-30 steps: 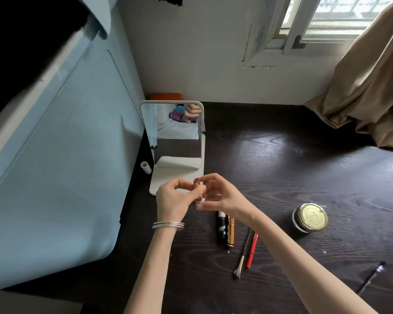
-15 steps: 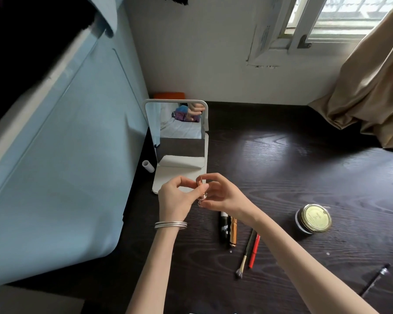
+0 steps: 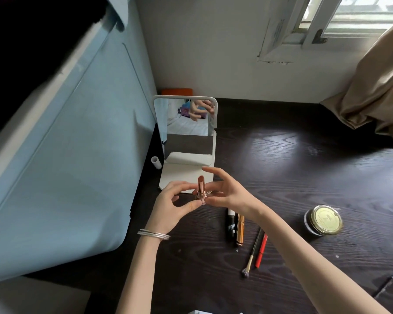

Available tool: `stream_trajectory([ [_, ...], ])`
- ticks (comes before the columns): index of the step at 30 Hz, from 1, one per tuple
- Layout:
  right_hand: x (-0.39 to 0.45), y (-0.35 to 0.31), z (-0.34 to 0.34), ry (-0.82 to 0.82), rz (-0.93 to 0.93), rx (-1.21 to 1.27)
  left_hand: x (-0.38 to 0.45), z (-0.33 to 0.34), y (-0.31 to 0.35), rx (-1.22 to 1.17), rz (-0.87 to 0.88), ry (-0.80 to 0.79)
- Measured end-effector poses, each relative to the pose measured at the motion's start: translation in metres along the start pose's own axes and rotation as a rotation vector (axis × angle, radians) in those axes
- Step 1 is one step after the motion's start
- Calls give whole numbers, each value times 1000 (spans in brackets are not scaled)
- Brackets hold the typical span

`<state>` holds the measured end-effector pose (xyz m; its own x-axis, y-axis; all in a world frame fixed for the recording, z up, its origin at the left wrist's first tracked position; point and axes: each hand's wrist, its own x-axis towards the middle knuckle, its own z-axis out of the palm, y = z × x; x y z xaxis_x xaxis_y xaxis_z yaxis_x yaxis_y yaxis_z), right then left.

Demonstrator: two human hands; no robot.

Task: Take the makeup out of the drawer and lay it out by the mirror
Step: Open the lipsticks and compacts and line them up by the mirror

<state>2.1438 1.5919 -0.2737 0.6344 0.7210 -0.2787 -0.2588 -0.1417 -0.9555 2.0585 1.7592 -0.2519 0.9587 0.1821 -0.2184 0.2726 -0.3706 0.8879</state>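
Note:
A rose-gold lipstick (image 3: 201, 189) stands upright between my hands, its pinkish-brown tip exposed, just in front of the white folding mirror (image 3: 186, 118). My left hand (image 3: 168, 205) pinches the lipstick's base from the left. My right hand (image 3: 229, 193) holds the base from the right with thumb and a finger, the index finger stretched out above. On the dark desk to the right lie a black tube (image 3: 230, 225), a gold tube (image 3: 240, 230), a small brush (image 3: 252, 252) and a red pencil (image 3: 261, 250). No drawer is in view.
A round black jar with a gold lid (image 3: 325, 219) sits farther right, and a black pen-like stick (image 3: 388, 284) lies near the right edge. A white cylinder (image 3: 156, 162) stands left of the mirror. A blue cabinet (image 3: 66, 155) borders the desk's left side; a beige curtain (image 3: 372, 91) hangs at right.
The lipstick was nearly hidden between my fingertips; now it stands upright and plainly visible, and my right fingers have spread out. Both hands stay in front of the mirror.

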Motion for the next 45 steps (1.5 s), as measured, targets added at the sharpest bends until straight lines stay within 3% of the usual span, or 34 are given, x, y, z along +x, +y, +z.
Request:
stream_trajectory([
  [11,31,-2,14,-123,63,-49,12,-14,-25,261,54,88],
  [14,41,4,19,-43,67,-16,16,-12,-36,115,-23,143],
  [18,51,8,17,100,45,-9,35,-4,-55,-203,-202,471],
  [21,54,11,14,119,46,3,59,0,-75,-261,-279,717],
  [29,60,16,9,104,55,-23,106,2,-127,-301,-468,948],
  [45,56,25,-8,125,77,-38,121,2,-137,-357,-437,947],
])
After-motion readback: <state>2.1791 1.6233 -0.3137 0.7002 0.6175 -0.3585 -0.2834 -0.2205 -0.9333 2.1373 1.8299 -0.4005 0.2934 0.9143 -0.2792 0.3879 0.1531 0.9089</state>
